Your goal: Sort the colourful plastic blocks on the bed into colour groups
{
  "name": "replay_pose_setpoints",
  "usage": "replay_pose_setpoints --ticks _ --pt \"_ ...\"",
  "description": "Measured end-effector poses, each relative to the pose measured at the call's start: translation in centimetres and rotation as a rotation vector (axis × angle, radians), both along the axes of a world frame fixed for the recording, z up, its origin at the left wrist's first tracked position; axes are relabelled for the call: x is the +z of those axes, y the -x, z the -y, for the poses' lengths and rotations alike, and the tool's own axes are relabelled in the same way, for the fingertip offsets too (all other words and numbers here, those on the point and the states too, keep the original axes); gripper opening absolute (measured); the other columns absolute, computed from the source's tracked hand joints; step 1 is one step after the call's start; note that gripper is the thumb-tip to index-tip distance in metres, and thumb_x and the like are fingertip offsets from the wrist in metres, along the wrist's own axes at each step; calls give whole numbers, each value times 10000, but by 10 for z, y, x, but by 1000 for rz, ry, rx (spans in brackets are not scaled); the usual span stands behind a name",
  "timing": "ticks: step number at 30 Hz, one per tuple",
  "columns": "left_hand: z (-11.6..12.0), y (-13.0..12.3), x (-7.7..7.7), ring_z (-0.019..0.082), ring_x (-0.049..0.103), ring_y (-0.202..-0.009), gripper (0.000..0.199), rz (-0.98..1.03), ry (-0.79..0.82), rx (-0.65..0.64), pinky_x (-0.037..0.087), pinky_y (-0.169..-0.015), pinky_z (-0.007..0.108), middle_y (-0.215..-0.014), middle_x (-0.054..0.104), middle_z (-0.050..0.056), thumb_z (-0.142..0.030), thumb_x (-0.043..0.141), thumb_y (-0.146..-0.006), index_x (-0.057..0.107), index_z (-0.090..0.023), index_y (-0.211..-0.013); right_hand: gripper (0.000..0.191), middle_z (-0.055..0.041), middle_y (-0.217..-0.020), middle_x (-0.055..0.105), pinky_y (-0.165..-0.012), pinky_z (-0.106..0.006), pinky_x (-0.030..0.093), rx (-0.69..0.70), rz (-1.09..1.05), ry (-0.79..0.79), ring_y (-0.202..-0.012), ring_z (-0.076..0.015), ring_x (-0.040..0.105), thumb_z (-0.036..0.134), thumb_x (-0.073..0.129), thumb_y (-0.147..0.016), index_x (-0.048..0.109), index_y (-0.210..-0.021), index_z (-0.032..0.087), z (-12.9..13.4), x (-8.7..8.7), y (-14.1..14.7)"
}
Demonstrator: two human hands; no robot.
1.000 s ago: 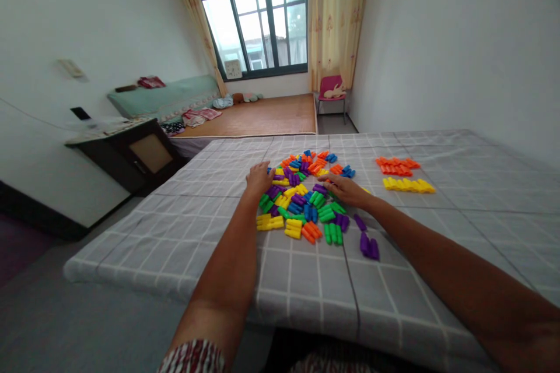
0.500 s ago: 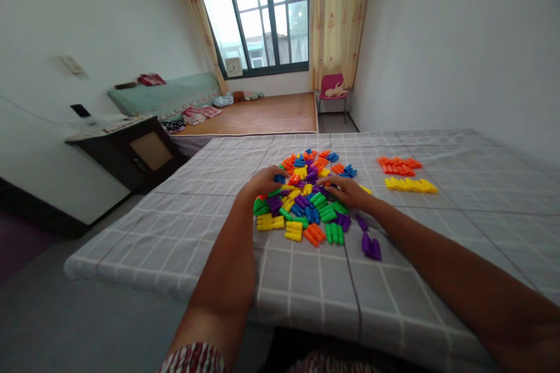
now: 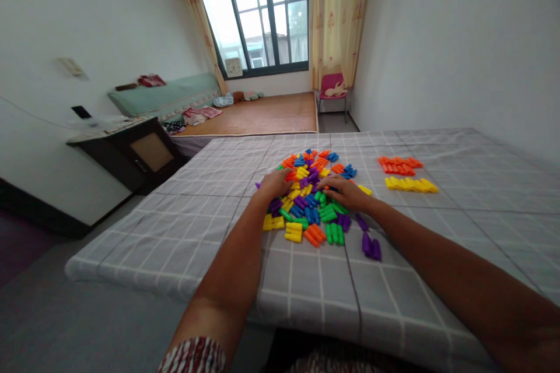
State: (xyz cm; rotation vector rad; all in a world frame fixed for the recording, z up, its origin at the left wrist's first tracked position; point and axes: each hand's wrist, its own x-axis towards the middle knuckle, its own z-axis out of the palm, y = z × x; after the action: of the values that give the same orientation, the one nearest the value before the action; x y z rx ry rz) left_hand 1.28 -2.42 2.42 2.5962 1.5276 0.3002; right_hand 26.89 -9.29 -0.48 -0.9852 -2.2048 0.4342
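Observation:
A heap of plastic building pieces [image 3: 312,214] in orange, yellow, green, blue and purple lies on the checked cloth. At the heap's left side my left hand [image 3: 275,183] rests over the pieces, fingers stretched toward an orange piece [image 3: 290,175]. My right hand [image 3: 345,191] reaches in from the right, its fingers and thumb apart above purple and green pieces. A bit of orange shows beneath that hand, and its fingers partly cover what lies there. Nearest my right forearm is a purple piece [image 3: 371,246], separate from the heap.
To the right, orange pieces [image 3: 398,165] lie grouped behind a row of yellow pieces [image 3: 411,185]. The table [image 3: 175,227] has a grey checked cloth hanging over its edge. Beyond it are a bed [image 3: 271,113], a dark cabinet [image 3: 151,151] and a pink chair [image 3: 332,84].
My left hand has moved right, further over the heap. A purple piece now shows to its left. My right hand has stayed nearly in place.

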Motion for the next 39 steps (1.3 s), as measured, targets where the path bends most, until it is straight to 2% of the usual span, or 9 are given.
replay_pose_setpoints --ticks 4,8,13,16,21,24,30,33,39 --pt "-5 7 -2 288 567 -1166 508 46 -99 135 477 -932 391 -1325 568 117 -316 575 -816 524 -236 -1315 273 -85 -1048 692 -919 -411 447 -16 29 16 -1011 -237 602 175 532 -830 673 -1063 193 -2 -5 -2" --pt "-23 -14 -1 248 512 -1237 501 151 -118 18 424 -1032 372 -1362 541 103 -269 552 -829 521 -214 -1326 291 -80 -1044 691 -923 -403 445 -24 10 14 -1004 -230 601 162 533 -817 675 -1068 199 0 -4 0" --pt "-52 -46 -1 230 535 -1208 485 86 -15 -68 405 -1046 348 -1317 584 109 -193 523 -833 544 -179 -1317 281 -83 -1022 692 -912 -403 445 -31 23 -25 -999 -231 596 166 523 -831 676 -1066 193 -1 -6 1" --pt "-66 -42 6 216 609 -1062 431 80 108 -142 461 -953 308 -1144 686 62 -186 581 -768 641 -177 -1195 298 -82 -1033 690 -900 -393 450 -29 41 -33 -993 -226 597 161 521 -839 666 -1097 196 -2 -9 1" --pt "-88 -9 31 156 642 -821 334 58 532 -366 492 -779 221 -883 741 -4 -155 670 -605 744 -165 -931 289 -73 -1030 695 -912 -396 443 -47 38 -48 -999 -222 602 154 517 -849 669 -1089 206 -2 -11 1" --pt "-97 -3 41 147 641 -774 373 112 557 -267 499 -721 214 -873 744 2 -132 645 -592 744 -162 -950 275 -70 -1050 694 -921 -396 436 -54 20 -52 -1001 -216 602 146 520 -846 671 -1068 206 -2 -10 3" --pt "-111 -35 28 177 657 -816 417 200 181 91 507 -731 246 -992 735 93 -138 544 -715 700 -122 -1102 270 -79 -1045 690 -905 -392 444 -72 37 -69 -1003 -223 585 139 535 -833 666 -1063 194 -1 -8 6" --pt "-119 -54 17 186 655 -865 415 199 152 82 503 -765 250 -1051 720 122 -160 562 -734 683 -128 -1129 274 -72 -1033 688 -897 -384 447 -73 49 -60 -996 -219 577 134 528 -832 662 -1065 192 -1 -7 6" --pt "-129 -67 8 157 627 -672 371 140 232 -6 501 -652 247 -850 735 71 -228 646 -697 708 -158 -1055 261 -70 -1006 693 -884 -371 457 24 -18 -57 -965 -208 601 139 522 -835 666 -1046 193 -1 -4 1"
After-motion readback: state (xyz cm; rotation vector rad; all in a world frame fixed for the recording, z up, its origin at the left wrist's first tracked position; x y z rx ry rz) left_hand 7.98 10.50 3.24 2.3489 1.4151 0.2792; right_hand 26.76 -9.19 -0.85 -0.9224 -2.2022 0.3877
